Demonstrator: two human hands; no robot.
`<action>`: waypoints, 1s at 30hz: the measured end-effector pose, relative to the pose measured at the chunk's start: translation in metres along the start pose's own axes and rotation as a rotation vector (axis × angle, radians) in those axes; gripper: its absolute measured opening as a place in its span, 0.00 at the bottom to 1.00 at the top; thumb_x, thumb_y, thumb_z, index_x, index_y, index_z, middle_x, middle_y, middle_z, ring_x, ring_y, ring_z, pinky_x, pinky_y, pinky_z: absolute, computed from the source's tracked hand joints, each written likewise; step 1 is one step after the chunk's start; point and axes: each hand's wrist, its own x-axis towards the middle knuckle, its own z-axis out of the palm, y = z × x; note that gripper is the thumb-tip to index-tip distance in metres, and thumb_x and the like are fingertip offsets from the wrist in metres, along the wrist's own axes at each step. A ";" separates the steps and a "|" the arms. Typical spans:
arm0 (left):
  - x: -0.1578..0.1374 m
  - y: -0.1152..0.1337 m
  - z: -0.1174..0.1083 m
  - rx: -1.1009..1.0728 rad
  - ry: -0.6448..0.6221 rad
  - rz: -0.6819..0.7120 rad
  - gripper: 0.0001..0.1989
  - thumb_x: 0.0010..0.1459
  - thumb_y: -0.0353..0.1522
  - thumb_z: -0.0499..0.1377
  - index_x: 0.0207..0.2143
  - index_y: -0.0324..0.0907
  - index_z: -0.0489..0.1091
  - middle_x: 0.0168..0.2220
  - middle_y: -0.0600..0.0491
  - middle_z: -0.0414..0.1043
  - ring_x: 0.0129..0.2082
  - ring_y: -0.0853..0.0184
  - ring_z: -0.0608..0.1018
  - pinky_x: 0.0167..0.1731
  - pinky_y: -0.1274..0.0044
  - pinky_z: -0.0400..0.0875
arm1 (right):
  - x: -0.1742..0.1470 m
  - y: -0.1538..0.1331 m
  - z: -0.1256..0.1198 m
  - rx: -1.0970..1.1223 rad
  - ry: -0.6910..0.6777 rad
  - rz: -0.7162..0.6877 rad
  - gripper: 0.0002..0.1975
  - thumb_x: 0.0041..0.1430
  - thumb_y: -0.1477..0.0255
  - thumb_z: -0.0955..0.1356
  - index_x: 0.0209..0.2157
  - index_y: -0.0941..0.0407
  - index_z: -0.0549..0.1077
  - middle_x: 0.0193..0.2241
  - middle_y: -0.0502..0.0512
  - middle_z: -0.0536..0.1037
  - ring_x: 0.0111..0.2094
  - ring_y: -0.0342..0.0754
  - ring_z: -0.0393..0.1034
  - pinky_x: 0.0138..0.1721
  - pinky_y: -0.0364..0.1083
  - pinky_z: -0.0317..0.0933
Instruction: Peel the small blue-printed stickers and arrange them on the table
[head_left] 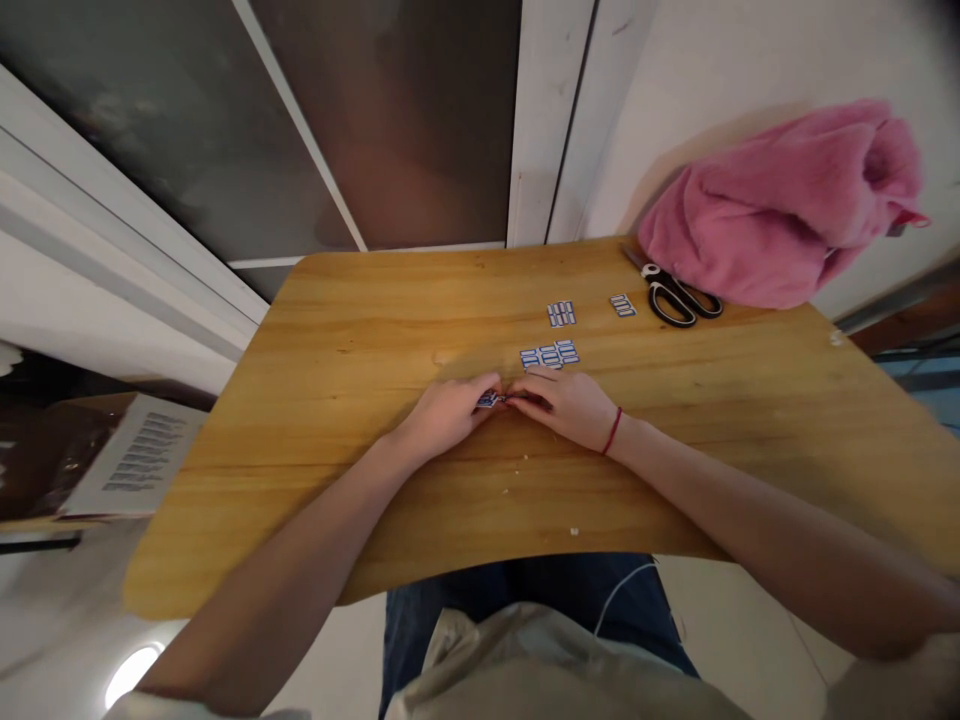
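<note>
Over the middle of the wooden table (360, 400), my left hand (448, 412) is closed on a small blue-and-white printed piece (487, 400). My right hand (574, 408), with a red cord at its wrist, pinches right beside that piece, fingertips meeting those of the left. What sits in the right pinch is too small to make out. Just beyond the right fingers lie several similar blue-edged printed pieces (568, 351), partly covered by that hand. Farther back rests another printed group (560, 314), with a single printed piece (622, 305) to its right.
Black-handled scissors (673, 300) lie at the back right, against a pink plush bundle (787, 220). Tiny pale scraps (574, 531) dot the tabletop near its front edge. A cardboard box (135, 455) stands left of the table, and a glazed door (420, 120) is behind it.
</note>
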 end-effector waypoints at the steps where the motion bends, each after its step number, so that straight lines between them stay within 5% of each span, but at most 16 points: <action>1: 0.000 0.000 0.001 -0.038 0.007 0.005 0.10 0.60 0.39 0.52 0.39 0.46 0.67 0.30 0.55 0.73 0.27 0.68 0.72 0.26 0.78 0.60 | -0.001 0.000 -0.001 -0.018 0.022 -0.012 0.13 0.63 0.66 0.62 0.37 0.57 0.74 0.34 0.56 0.76 0.32 0.44 0.70 0.29 0.42 0.60; 8: 0.002 0.001 0.005 -0.404 0.128 -0.007 0.06 0.57 0.36 0.56 0.31 0.43 0.67 0.25 0.59 0.67 0.24 0.74 0.66 0.26 0.82 0.59 | 0.001 -0.002 -0.004 0.155 0.125 -0.051 0.10 0.62 0.68 0.62 0.35 0.57 0.74 0.31 0.54 0.76 0.31 0.43 0.69 0.31 0.42 0.62; 13: 0.004 0.001 0.001 -0.499 0.363 -0.089 0.10 0.58 0.36 0.54 0.42 0.44 0.68 0.19 0.62 0.50 0.20 0.74 0.58 0.24 0.81 0.56 | 0.008 0.033 -0.017 0.408 0.361 0.357 0.11 0.58 0.65 0.65 0.32 0.57 0.74 0.29 0.54 0.77 0.29 0.44 0.70 0.32 0.43 0.63; 18: 0.005 -0.002 -0.001 -0.493 0.375 -0.145 0.12 0.58 0.35 0.54 0.44 0.43 0.65 0.20 0.62 0.46 0.20 0.74 0.57 0.24 0.82 0.57 | 0.004 0.102 -0.038 0.115 0.618 0.743 0.11 0.56 0.65 0.66 0.30 0.58 0.75 0.28 0.58 0.78 0.28 0.48 0.70 0.34 0.48 0.63; 24: 0.005 -0.001 0.005 -0.455 0.250 -0.091 0.22 0.59 0.36 0.53 0.55 0.44 0.57 0.21 0.62 0.51 0.22 0.74 0.60 0.28 0.80 0.60 | 0.005 0.123 -0.025 -0.051 0.458 0.739 0.11 0.57 0.69 0.63 0.33 0.59 0.75 0.33 0.62 0.78 0.34 0.53 0.71 0.39 0.51 0.63; 30: 0.001 0.006 0.004 -0.471 0.215 -0.083 0.23 0.59 0.38 0.53 0.56 0.43 0.56 0.20 0.62 0.53 0.21 0.73 0.61 0.27 0.80 0.60 | 0.012 0.121 -0.016 -0.242 0.308 0.631 0.11 0.58 0.73 0.60 0.37 0.59 0.73 0.37 0.64 0.75 0.39 0.54 0.68 0.41 0.52 0.62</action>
